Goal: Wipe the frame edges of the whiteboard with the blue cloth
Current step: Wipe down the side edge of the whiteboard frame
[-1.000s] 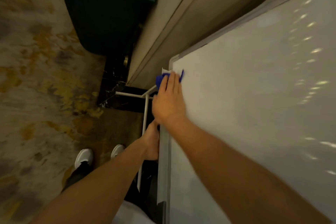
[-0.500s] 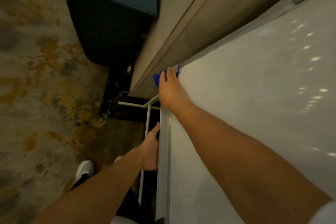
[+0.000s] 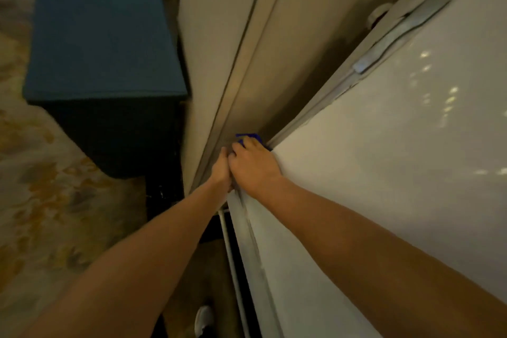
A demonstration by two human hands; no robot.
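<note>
The whiteboard (image 3: 397, 173) fills the right side, with its grey metal frame (image 3: 247, 228) running down the left edge and along the far edge. My right hand (image 3: 253, 166) presses the blue cloth (image 3: 251, 136) onto the frame's corner; only a small bit of cloth shows past the fingers. My left hand (image 3: 222, 170) grips the left frame edge just beside my right hand, touching it. Both forearms reach in from below.
A beige wall (image 3: 247, 49) stands close behind the board. A dark teal upholstered bench (image 3: 101, 44) sits at the left on patterned carpet (image 3: 41, 200). The white stand tube (image 3: 233, 269) runs below the frame. My white shoe (image 3: 203, 320) shows at the bottom.
The view has tilted up along the board. My left hand has slid up the left frame edge until it meets my right hand, which stays at the corner with the cloth.
</note>
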